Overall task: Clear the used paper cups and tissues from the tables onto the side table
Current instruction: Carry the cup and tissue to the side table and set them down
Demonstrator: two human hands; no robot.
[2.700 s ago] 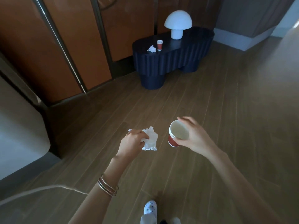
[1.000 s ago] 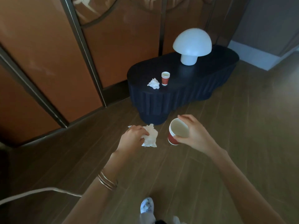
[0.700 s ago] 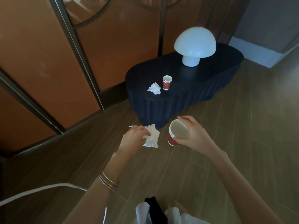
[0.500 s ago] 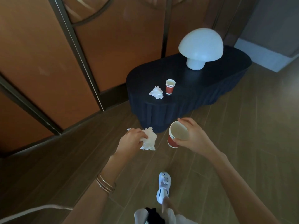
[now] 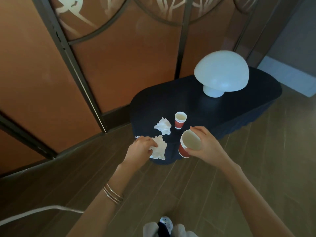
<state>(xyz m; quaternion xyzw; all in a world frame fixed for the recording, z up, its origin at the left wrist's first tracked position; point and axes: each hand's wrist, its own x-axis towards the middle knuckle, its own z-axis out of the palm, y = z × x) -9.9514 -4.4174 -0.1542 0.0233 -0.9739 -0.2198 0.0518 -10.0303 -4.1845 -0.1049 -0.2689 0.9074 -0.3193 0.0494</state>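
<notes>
White mushroom lamp (image 5: 222, 69), orange screen (image 5: 123, 69), wood floor (image 5: 266, 161)

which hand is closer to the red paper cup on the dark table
Right. The right hand, holding another cup, is beside the standing red paper cup; the left hand, gripping tissue, lies farther left.
</notes>
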